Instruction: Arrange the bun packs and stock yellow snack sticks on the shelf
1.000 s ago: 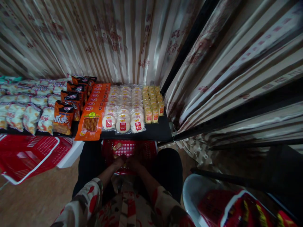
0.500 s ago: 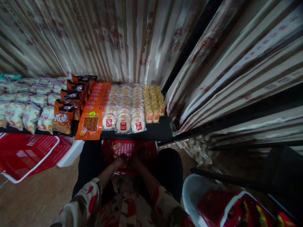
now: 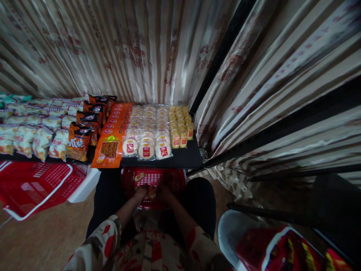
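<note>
Between my knees is a red basket [image 3: 180, 180], and both my hands are inside it, in deep shade. My left hand [image 3: 141, 192] is closed at the edge of a small yellowish snack packet [image 3: 152, 193]. Facing it from the right is my right hand [image 3: 164, 192], close beside the same packet; its fingers are too dark to make out. Another small wrapped snack [image 3: 140, 176] lies in the basket, beyond my left hand.
A black shelf [image 3: 186, 161] in front bears rows of white rice cracker packs [image 3: 146, 149], yellow packs [image 3: 179, 137], an orange packet strip [image 3: 108, 150] and black-and-orange bags [image 3: 77, 145]. Another red basket [image 3: 42, 188] stands left, a whitish tub [image 3: 229, 229] right. Curtains [image 3: 158, 49] hang behind.
My hands stay in the basket and have drawn slightly apart, showing more of the yellowish packet between them. The view has shifted a little.
</note>
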`<act>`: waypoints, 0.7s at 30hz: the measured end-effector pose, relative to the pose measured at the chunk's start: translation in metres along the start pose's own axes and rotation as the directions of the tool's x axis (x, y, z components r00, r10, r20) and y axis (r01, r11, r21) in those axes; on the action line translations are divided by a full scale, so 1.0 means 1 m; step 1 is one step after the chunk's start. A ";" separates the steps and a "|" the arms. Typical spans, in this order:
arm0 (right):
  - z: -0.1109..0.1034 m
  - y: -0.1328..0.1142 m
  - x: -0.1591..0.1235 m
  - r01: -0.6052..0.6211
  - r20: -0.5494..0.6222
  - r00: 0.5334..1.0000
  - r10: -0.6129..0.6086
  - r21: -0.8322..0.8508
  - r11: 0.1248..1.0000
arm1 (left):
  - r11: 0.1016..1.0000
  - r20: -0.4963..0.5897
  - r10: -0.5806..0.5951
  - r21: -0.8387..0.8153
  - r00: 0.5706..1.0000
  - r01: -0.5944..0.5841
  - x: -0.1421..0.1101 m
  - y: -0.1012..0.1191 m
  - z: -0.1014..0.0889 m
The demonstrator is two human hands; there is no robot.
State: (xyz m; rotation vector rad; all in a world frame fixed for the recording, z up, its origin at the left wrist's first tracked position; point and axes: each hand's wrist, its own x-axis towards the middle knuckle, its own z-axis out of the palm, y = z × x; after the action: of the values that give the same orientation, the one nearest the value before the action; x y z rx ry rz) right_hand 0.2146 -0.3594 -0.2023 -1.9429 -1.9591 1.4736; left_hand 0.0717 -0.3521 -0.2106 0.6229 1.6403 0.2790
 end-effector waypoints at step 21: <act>-0.026 -0.005 -0.022 0.087 -0.199 0.978 -0.054 0.162 0.983 | 0.983 -0.117 0.105 -0.141 0.988 -0.121 -0.009 0.010 -0.002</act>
State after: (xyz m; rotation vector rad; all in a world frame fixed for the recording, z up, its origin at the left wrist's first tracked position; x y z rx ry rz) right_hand 0.2311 -0.3605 -0.1721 -1.8475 -1.7412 1.3295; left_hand 0.0728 -0.3482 -0.1977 0.5972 1.6734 0.5210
